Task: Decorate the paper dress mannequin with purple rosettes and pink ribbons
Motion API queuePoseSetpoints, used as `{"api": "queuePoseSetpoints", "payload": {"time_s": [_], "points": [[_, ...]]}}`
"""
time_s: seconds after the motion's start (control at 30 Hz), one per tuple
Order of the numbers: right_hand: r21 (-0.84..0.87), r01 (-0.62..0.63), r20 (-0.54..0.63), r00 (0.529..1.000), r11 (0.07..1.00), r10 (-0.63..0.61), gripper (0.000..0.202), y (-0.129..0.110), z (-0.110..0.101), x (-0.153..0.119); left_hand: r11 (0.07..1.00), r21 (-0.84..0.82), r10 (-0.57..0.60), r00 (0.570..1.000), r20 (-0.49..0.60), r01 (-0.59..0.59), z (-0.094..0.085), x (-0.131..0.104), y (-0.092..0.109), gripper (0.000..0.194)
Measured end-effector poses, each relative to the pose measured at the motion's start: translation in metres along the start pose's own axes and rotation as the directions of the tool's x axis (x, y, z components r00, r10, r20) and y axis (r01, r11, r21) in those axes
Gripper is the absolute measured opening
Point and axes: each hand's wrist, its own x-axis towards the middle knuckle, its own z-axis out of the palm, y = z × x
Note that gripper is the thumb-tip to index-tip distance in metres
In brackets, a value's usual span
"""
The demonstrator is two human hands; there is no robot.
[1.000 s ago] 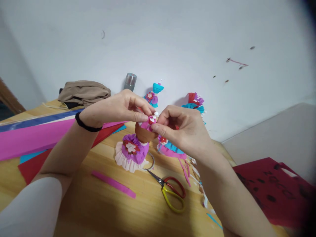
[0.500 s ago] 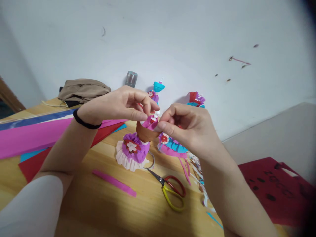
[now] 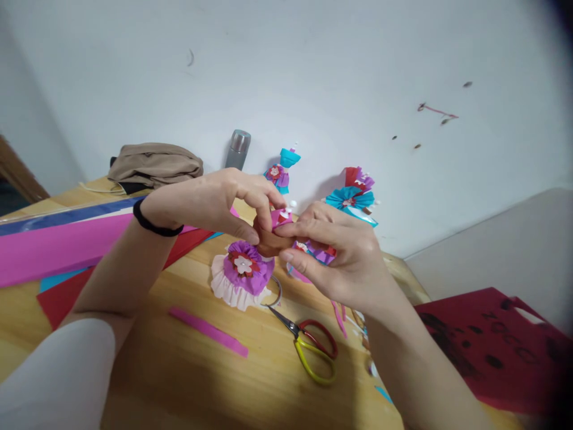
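A small paper figure with a brown band [image 3: 272, 243] round its top stands on the wooden table. Below the band is a purple and pale pink ruffled skirt [image 3: 244, 280] bearing a flower. Fingers of my left hand [image 3: 233, 200] press into the top from the left, beside a pink piece [image 3: 282, 220] with white beads. From the right, my right hand [image 3: 333, 248] pinches the band's edge between thumb and fingers. Scissors [image 3: 301, 340] with one red and one yellow handle lie below the figure. A pink strip [image 3: 208, 331] rests to their left.
Behind stand a grey flask [image 3: 238, 149] and other paper figures [image 3: 349, 197] near the wall. Coloured paper sheets [image 3: 67, 242] and a brown cloth [image 3: 154, 161] are at the left. A red bag [image 3: 496, 346] is at the right.
Both hands have closed in lower round the figure's top, with the left fingers pushed inside. The right hand has shifted down onto the brown band. More of the flask and back figures shows.
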Motion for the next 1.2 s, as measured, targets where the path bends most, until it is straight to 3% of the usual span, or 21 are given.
{"api": "queuePoseSetpoints", "payload": {"time_s": [0.7,0.97,1.2], "points": [[-0.031,-0.083,-0.138,0.987,0.996,0.078,0.016,0.004,0.004,-0.004,0.997,-0.060,-0.047,0.998,-0.050,0.044,0.001,0.004,-0.005,0.014],[0.123,-0.155,-0.230,0.956,0.980,0.180,0.007,0.007,-0.003,0.011,0.995,-0.075,-0.071,0.996,-0.052,0.067,0.001,0.005,-0.008,0.016],[0.208,-0.254,-0.093,0.956,0.945,0.277,0.009,0.014,0.002,0.017,0.997,-0.040,-0.067,0.996,-0.053,0.064,-0.001,0.003,-0.009,0.019]]}}
